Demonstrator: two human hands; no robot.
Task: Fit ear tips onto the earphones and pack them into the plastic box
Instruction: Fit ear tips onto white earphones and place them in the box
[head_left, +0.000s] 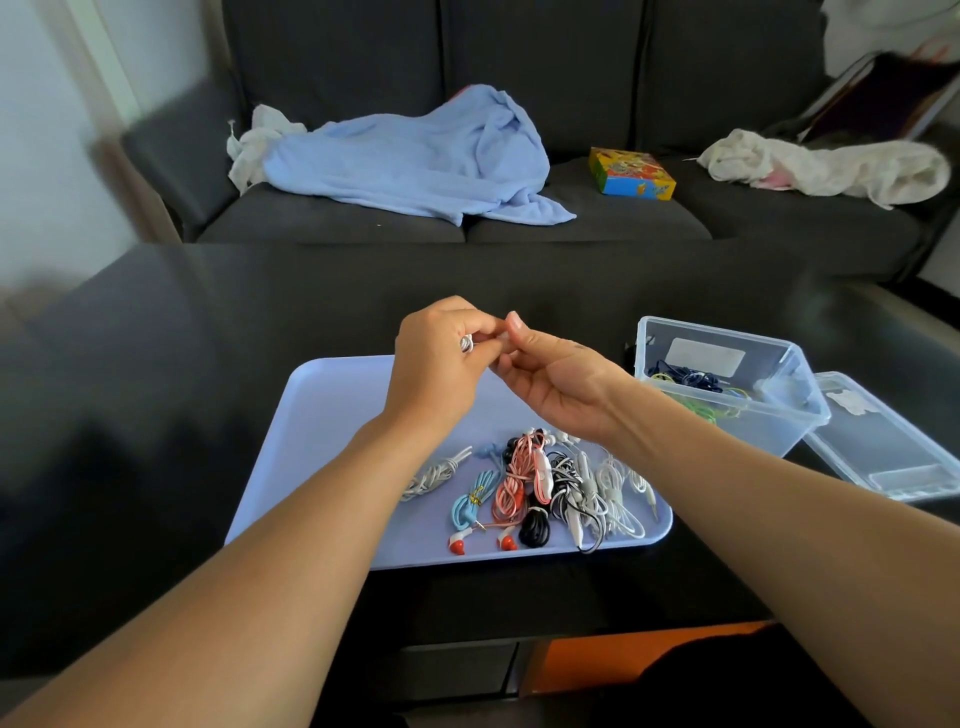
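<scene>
My left hand (436, 364) and my right hand (561, 379) meet above the far edge of a lilac tray (322, 415). The left hand's curled fingers hold a small white earbud (466, 343). My right thumb and fingers pinch a tiny pale piece against it; what that piece is cannot be told. Several coiled earphones (524, 483) in white, blue, pink, black and red lie on the near half of the tray. A clear plastic box (727, 384) stands to the right with dark blue and green earphones inside.
The box's clear lid (883, 441) lies flat at its right. All of it sits on a dark glossy table (208, 338). Behind is a dark sofa with a blue cloth (415, 156), a colourful carton (631, 172) and a white cloth (826, 166).
</scene>
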